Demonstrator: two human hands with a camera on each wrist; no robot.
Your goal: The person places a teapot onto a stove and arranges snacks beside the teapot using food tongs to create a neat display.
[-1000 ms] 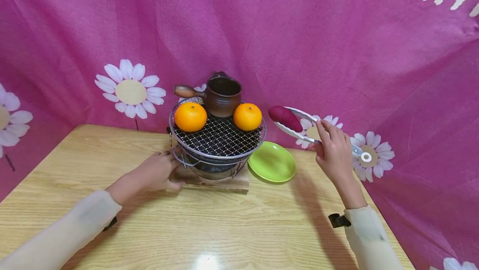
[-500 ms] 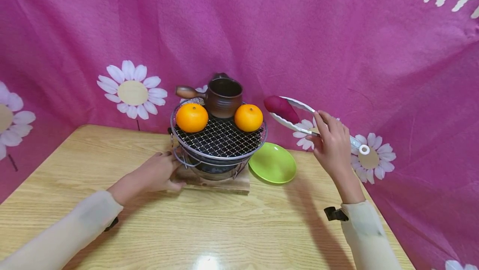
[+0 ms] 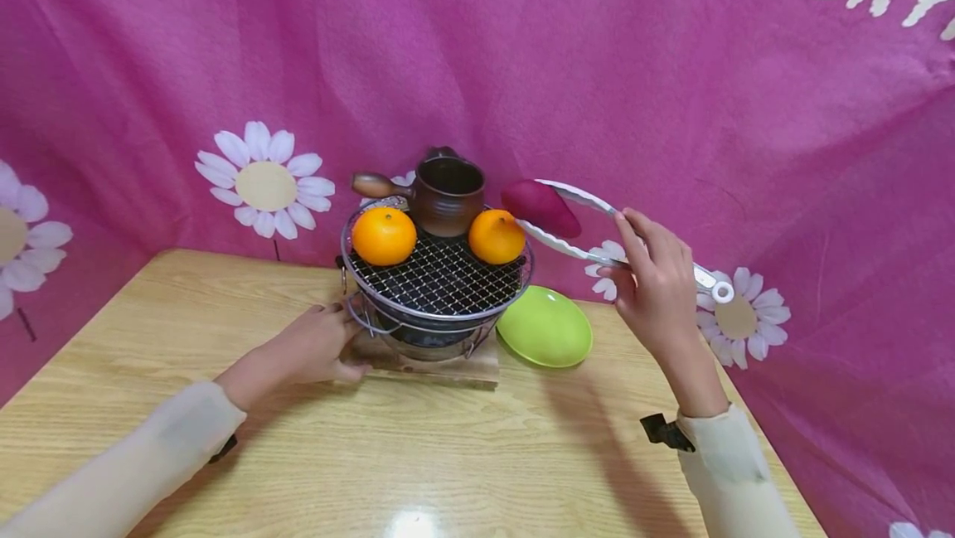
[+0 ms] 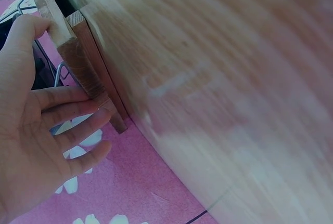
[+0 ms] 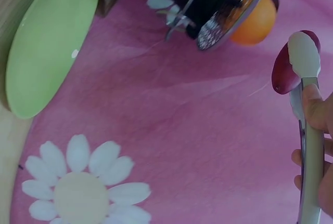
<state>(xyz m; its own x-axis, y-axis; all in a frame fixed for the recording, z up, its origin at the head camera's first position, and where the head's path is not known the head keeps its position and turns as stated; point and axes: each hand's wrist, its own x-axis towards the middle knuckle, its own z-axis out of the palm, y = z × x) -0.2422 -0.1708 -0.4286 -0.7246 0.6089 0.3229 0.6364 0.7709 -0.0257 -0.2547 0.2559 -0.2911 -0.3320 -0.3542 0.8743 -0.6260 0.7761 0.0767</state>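
Note:
My right hand (image 3: 656, 298) grips a pair of tongs (image 5: 313, 156) with pale scalloped tips. Between those tips is a purple-red sweet potato (image 3: 543, 208), raised at the right side of the grill; its left end overlaps the right orange (image 3: 496, 238) in the head view. My left hand (image 3: 317, 345) holds the left end of the wooden board (image 4: 83, 70) under the grill, thumb on one side and fingers on the other. The round tabletop grill (image 3: 440, 289) bears a wire mesh, a second orange (image 3: 384, 236) on the left and a brown side-handled pot (image 3: 448, 202) at the back.
A lime-green plate (image 3: 545, 327) lies on the wooden table (image 3: 448, 455), right of the grill. Close behind the table hangs a pink cloth (image 3: 597, 65) with white daisies. The table's right edge runs beside my right forearm.
My right hand has brought the tongs and sweet potato leftward and slightly up, from beside the grill to the right orange. The left hand stays at the board.

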